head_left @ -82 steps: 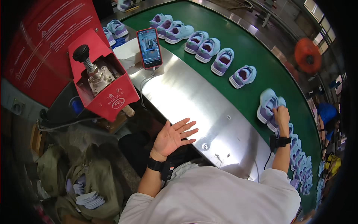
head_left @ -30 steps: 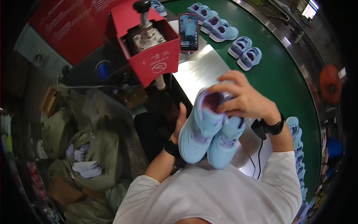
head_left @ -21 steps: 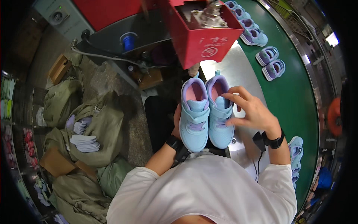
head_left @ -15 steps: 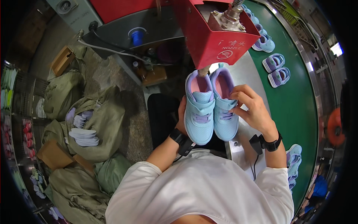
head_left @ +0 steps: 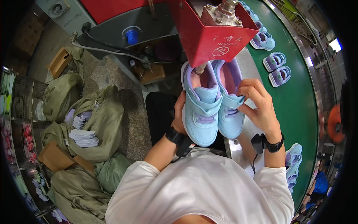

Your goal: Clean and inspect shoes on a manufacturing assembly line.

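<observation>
Holding the light-blue left shoe (head_left: 202,128) along its outer side with the left hand (head_left: 179,114), cupped against the edge, with most fingers hidden behind it and no telling how far bent. Pinching the strap (head_left: 234,100) of the light-blue right shoe (head_left: 231,125) between thumb and fingers of the right hand (head_left: 260,106), almost closed. Carrying both shoes side by side in front of the body, toes toward the white shirt (head_left: 201,183), heels up under a red box (head_left: 216,43). Showing a nozzle (head_left: 200,68) at the opening of the left shoe, impossible to judge as touching or apart. Passing outward to a metal bench (head_left: 250,64) at the right, then to a green belt (head_left: 298,108) with a pair of similar shoes (head_left: 277,69) near the middle and more beside the right forearm. Turning left, to green sacks (head_left: 104,121) on the floor, including an open one around stacked white insoles (head_left: 84,138), near a cardboard box (head_left: 56,156).
</observation>
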The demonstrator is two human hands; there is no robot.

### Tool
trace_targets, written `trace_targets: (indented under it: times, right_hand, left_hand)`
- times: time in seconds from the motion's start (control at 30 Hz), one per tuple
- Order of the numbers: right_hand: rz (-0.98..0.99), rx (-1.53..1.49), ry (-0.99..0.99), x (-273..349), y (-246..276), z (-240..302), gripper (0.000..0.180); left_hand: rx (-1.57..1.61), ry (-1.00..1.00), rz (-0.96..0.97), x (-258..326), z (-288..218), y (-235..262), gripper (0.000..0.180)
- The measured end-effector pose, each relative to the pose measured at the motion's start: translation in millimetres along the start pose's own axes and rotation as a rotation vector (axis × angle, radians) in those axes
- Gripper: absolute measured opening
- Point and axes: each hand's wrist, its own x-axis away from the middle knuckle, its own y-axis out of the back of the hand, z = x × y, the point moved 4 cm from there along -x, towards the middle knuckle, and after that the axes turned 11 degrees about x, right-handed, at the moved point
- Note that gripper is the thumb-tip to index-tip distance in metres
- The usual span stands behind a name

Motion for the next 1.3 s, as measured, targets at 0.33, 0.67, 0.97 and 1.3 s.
trace_targets:
  times: [0.33, 0.67, 0.97, 1.3]
  right_hand:
    - [0.007, -0.135, -0.042, 10.1, -24.4, 3.6, 0.035]
    - [-0.039, -0.237, 0.037, -8.1, -56.3, 20.5, 0.039]
    - [-0.006, -0.2, 0.045, 10.4, -35.4, 46.4, 0.035]
    - [0.026, 0.061, 0.181, -10.2, -26.0, 8.7, 0.026]
  left_hand:
    - [0.019, -0.023, -0.116, 19.4, -4.4, 3.0, 0.061]
    - [-0.005, -0.187, -0.147, 33.9, -60.1, 9.5, 0.06]
    - [0.022, -0.153, -0.234, 70.2, -32.9, -10.5, 0.065]
    - [-0.024, 0.036, -0.437, 52.1, -27.2, 5.9, 0.055]
